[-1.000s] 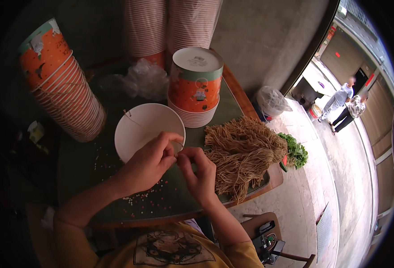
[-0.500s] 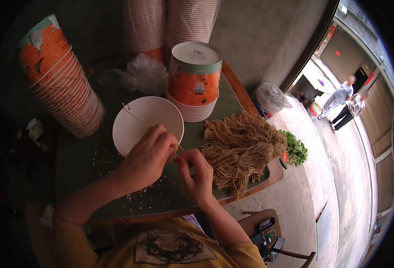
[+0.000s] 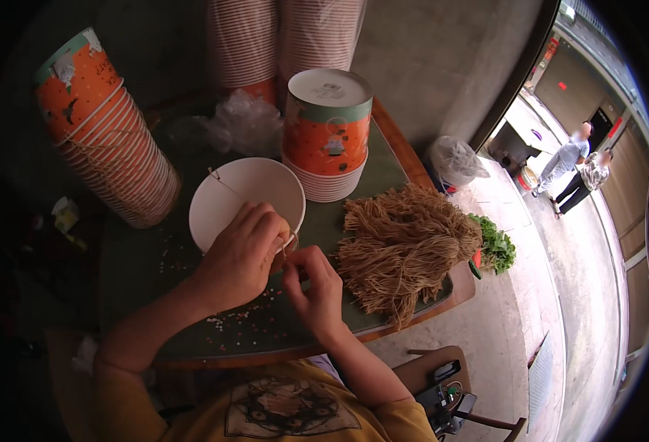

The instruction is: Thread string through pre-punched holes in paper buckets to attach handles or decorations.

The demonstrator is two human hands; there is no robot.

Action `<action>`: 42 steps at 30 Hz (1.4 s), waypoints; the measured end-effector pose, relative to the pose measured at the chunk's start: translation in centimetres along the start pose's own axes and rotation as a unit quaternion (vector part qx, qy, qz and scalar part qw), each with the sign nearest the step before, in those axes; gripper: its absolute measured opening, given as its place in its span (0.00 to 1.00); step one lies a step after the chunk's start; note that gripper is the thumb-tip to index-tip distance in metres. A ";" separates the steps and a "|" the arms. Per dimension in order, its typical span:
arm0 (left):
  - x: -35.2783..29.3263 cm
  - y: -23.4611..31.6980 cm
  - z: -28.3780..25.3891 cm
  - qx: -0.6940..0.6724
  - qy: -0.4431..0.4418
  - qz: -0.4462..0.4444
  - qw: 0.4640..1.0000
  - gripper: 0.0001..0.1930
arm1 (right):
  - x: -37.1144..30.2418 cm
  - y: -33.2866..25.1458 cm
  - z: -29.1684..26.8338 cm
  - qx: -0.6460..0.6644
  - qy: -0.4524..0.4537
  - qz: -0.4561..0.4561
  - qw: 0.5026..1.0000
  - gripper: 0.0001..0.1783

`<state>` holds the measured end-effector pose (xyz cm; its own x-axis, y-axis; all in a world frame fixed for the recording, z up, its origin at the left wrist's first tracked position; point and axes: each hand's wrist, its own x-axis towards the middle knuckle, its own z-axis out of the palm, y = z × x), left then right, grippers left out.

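A white paper bucket (image 3: 220, 197) stands with its open mouth up on the dark green table. A thin brown cord (image 3: 293, 240) shows by its right rim, between my hands. My left hand (image 3: 245, 254) leans over the bucket's near rim, fingers pinched on that cord. Just right of it, my right hand (image 3: 318, 293) pinches the same cord lower down, thumb and forefinger together. Another piece of cord (image 3: 217, 175) passes through the bucket's far left rim. To the right of my hands lies a large bundle of brown cords (image 3: 405, 250).
Behind the bucket, an upside-down stack of orange paper buckets (image 3: 326, 140) stands beside crumpled clear plastic (image 3: 247, 121). A tilted stack (image 3: 114, 140) is at left. Small paper dots (image 3: 247, 317) litter the table. Leafy greens (image 3: 495, 243) and a chair (image 3: 435, 376) are at right; two people stand outside.
Both hands stay pinched at the bucket's right rim, with the right hand shifted slightly left and down. A loop of cord shows more plainly between them. The whole view has shifted a little.
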<state>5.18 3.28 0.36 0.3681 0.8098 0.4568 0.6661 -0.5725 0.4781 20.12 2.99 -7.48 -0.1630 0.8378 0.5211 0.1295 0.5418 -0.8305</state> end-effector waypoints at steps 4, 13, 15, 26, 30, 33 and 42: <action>-0.1 -0.3 -0.2 0.120 0.023 0.067 0.990 0.07 | -0.5 0.1 0.7 -0.021 -0.001 -0.014 1.000 0.07; -2.0 -3.9 -1.1 0.179 0.153 0.195 0.952 0.11 | -2.4 -1.2 1.2 -0.079 -0.035 -0.087 0.992 0.11; -5.4 -3.0 0.6 0.039 0.263 0.068 0.962 0.09 | -3.0 -1.9 0.9 -0.100 -0.040 -0.110 0.988 0.12; -6.3 2.0 3.1 -0.522 0.182 -0.350 0.757 0.10 | -3.5 -1.8 -0.4 -0.191 -0.089 -0.188 0.959 0.23; -6.3 1.5 3.2 -0.580 0.118 -0.374 0.714 0.08 | -2.8 -2.2 -0.7 -0.169 -0.078 -0.208 0.960 0.21; -5.5 2.5 3.3 -0.594 0.133 -0.400 0.686 0.07 | -2.7 -2.0 -1.0 -0.172 -0.096 -0.226 0.954 0.19; -5.5 0.7 4.8 -0.542 0.272 -0.404 0.685 0.09 | -1.4 -1.1 -1.6 -0.174 -0.188 -0.317 0.913 0.18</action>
<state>6.74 -0.96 -5.38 -0.3291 0.9197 -0.2142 -0.4723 0.0361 0.8807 21.76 1.34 -6.97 -0.6282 0.3011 0.7175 0.1845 0.9534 -0.2385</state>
